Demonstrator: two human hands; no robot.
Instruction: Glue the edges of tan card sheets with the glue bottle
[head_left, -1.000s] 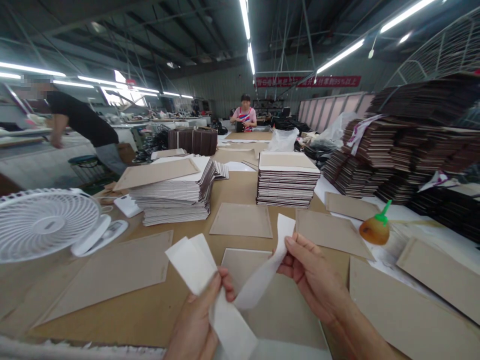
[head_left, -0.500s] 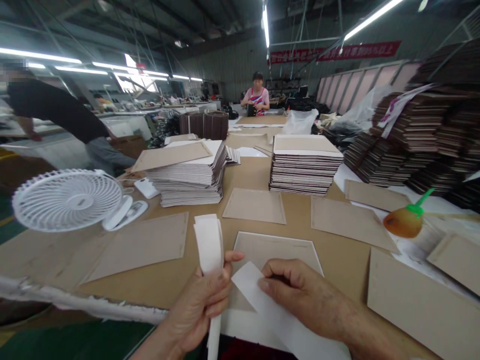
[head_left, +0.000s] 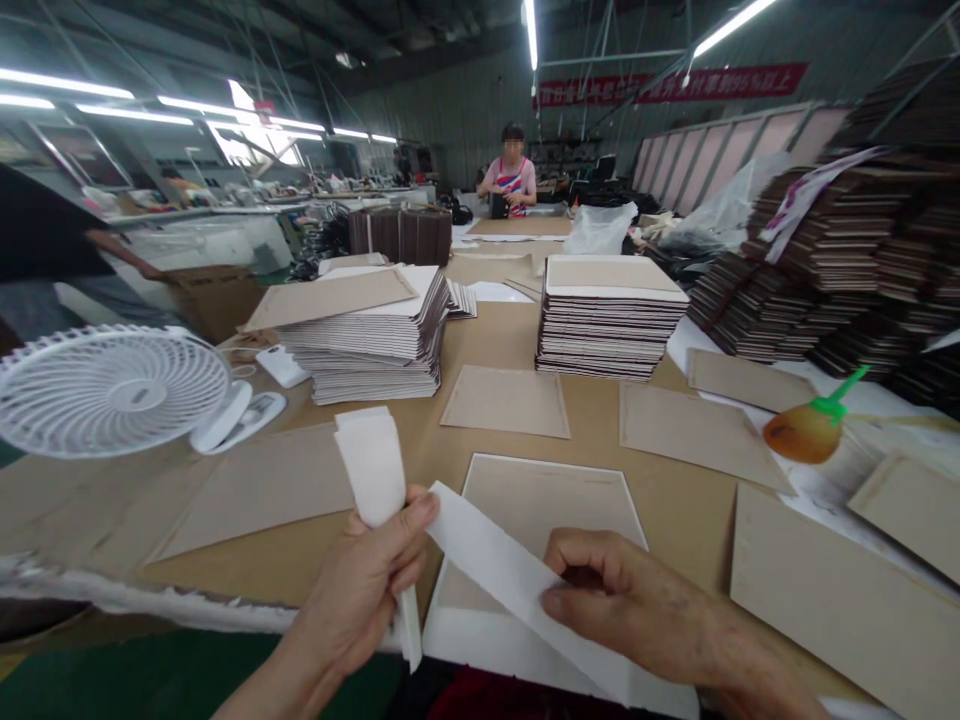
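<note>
My left hand [head_left: 375, 565] is closed around a bundle of white paper strips [head_left: 373, 465] that stands up out of the fist. Its thumb also touches the upper end of a single white strip [head_left: 487, 550]. My right hand [head_left: 622, 590] pinches that strip farther down, between thumb and fingers. Beneath the strip lies a grey-beige board [head_left: 555, 490] with a white border, flat on the brown-covered table. Part of the board is hidden by the strip and my right hand.
Two stacks of boards, one left [head_left: 375, 350] and one right [head_left: 611, 325], stand farther back. A white fan [head_left: 127, 390] and a phone [head_left: 283, 366] are at the left. An orange bottle with a green nozzle [head_left: 806, 430] lies right, among loose boards [head_left: 697, 430]. A co-worker [head_left: 511, 180] stands beyond.
The single strip's upper end has moved left to my left thumb, and my right hand now grips it lower. My left hand has shifted left. The person at far left has moved.
</note>
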